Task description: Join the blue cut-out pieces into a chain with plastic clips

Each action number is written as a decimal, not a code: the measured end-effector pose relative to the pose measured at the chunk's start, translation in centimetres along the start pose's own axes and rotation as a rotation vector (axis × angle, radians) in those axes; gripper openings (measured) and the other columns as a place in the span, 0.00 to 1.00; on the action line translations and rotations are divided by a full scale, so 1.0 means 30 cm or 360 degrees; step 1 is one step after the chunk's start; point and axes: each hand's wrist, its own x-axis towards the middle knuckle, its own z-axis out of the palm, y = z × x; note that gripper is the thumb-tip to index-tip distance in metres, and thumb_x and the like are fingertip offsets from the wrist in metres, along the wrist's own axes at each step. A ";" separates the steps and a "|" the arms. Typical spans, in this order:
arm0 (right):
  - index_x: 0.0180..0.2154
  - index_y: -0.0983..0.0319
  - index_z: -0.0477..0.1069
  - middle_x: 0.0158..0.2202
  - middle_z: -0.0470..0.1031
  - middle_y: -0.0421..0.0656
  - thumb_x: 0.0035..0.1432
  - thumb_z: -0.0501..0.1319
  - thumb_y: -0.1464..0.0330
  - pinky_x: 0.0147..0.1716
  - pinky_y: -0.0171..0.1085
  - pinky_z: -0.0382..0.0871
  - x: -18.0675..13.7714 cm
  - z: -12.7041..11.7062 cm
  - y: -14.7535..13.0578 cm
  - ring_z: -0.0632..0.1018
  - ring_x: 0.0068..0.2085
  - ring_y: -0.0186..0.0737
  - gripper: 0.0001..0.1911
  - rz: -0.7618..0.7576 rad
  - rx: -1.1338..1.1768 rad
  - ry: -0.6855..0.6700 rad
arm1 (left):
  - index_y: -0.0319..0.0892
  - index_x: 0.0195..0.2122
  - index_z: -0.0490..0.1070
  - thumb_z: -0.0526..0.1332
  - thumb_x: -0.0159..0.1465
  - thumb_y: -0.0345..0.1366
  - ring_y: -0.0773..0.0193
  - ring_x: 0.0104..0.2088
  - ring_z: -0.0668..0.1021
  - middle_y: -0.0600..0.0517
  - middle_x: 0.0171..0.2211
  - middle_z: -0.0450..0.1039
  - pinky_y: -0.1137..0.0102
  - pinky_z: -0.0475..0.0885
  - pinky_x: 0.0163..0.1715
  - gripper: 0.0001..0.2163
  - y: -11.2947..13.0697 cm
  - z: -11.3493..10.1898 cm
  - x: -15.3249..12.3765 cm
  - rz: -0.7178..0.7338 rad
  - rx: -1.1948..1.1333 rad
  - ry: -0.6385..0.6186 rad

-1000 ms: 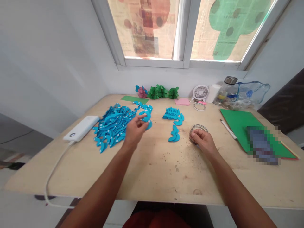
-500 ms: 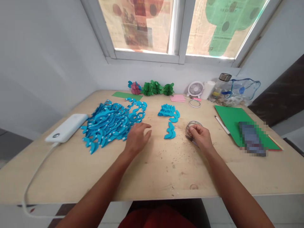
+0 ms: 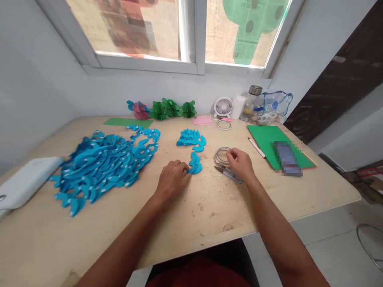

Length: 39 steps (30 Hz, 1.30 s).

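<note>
My left hand (image 3: 173, 177) rests on the wooden table (image 3: 209, 211) with its fingers curled, and the fingertips pinch the near edge of a small stack of blue paper cut-outs (image 3: 195, 162). My right hand (image 3: 241, 163) is closed, its fingers gripping the rim of a clear tape roll (image 3: 220, 156). Small snips (image 3: 228, 173) lie on the table just under that hand. A fanned group of blue cut-outs (image 3: 191, 139) lies behind the small stack. A large pile of blue cut-outs (image 3: 101, 161) spreads out to the left.
A white power bank (image 3: 24, 181) sits at the far left. Paper flowers (image 3: 170, 108), a small fan (image 3: 224, 107), a jar (image 3: 251, 103) and a clear pouch (image 3: 273, 105) line the back. A green sheet (image 3: 263, 137) with a blurred phone (image 3: 285, 158) lies right, beside a pen (image 3: 256, 147).
My left hand left the large blue pile, opened flat, then moved right and closed at the small blue stack. The view swung to the right. My right hand stayed at the tape roll.
</note>
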 end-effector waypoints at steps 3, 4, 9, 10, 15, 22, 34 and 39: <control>0.30 0.60 0.71 0.28 0.75 0.42 0.54 0.54 0.67 0.29 0.34 0.57 -0.002 -0.008 -0.005 0.72 0.31 0.38 0.09 0.0010 -0.0212 -0.0047 | 0.43 0.31 0.70 0.56 0.55 0.34 0.55 0.38 0.73 0.48 0.34 0.74 0.66 0.64 0.33 0.05 0.002 -0.004 -0.003 -0.0033 -0.0092 0.0009; 0.31 0.60 0.71 0.30 0.75 0.42 0.54 0.53 0.67 0.29 0.34 0.57 -0.001 -0.011 -0.002 0.72 0.32 0.39 0.09 0.0019 -0.0264 -0.0043 | 0.43 0.31 0.70 0.56 0.55 0.34 0.55 0.38 0.73 0.48 0.34 0.74 0.66 0.64 0.33 0.05 0.003 -0.006 -0.003 -0.0049 -0.0124 0.0012; 0.32 0.61 0.72 0.33 0.76 0.44 0.54 0.54 0.68 0.32 0.35 0.58 0.011 -0.025 0.018 0.73 0.35 0.40 0.09 0.0042 -0.0410 -0.0043 | 0.43 0.32 0.70 0.56 0.55 0.34 0.55 0.39 0.73 0.48 0.36 0.74 0.65 0.64 0.35 0.05 -0.008 -0.008 -0.002 -0.0035 -0.0218 -0.0039; 0.32 0.61 0.72 0.32 0.76 0.43 0.54 0.55 0.68 0.31 0.34 0.57 0.012 -0.026 0.018 0.73 0.35 0.39 0.08 0.0032 -0.0419 -0.0071 | 0.43 0.33 0.70 0.57 0.55 0.35 0.55 0.39 0.73 0.48 0.36 0.74 0.65 0.65 0.35 0.06 -0.011 -0.006 -0.002 -0.0018 -0.0228 -0.0047; 0.30 0.59 0.72 0.30 0.76 0.42 0.53 0.57 0.67 0.28 0.33 0.55 -0.003 -0.031 -0.009 0.72 0.32 0.38 0.06 -0.0160 -0.0453 -0.0357 | 0.42 0.44 0.68 0.56 0.57 0.37 0.56 0.40 0.74 0.48 0.36 0.74 0.66 0.66 0.37 0.13 -0.015 -0.001 -0.001 -0.0011 -0.0348 0.0117; 0.29 0.59 0.71 0.31 0.76 0.43 0.55 0.56 0.68 0.25 0.34 0.51 -0.023 -0.034 -0.027 0.73 0.33 0.39 0.06 -0.0261 -0.0722 -0.0546 | 0.44 0.40 0.70 0.54 0.59 0.32 0.56 0.42 0.73 0.48 0.41 0.74 0.64 0.67 0.41 0.10 0.063 0.005 0.037 0.0218 -0.0295 0.0069; 0.30 0.60 0.69 0.32 0.75 0.44 0.53 0.55 0.74 0.28 0.34 0.54 -0.029 -0.018 -0.027 0.73 0.34 0.40 0.06 -0.0304 -0.0656 -0.0561 | 0.46 0.39 0.72 0.52 0.59 0.25 0.56 0.40 0.71 0.47 0.33 0.70 0.65 0.63 0.39 0.14 0.197 0.104 0.179 0.0528 0.0156 -0.0088; 0.28 0.60 0.67 0.27 0.72 0.40 0.52 0.55 0.73 0.27 0.32 0.53 -0.025 -0.024 -0.009 0.71 0.31 0.36 0.05 -0.0296 -0.0367 -0.0648 | 0.44 0.33 0.72 0.51 0.61 0.27 0.56 0.39 0.71 0.46 0.32 0.69 0.65 0.63 0.36 0.11 0.198 0.109 0.193 0.0556 0.0232 -0.0047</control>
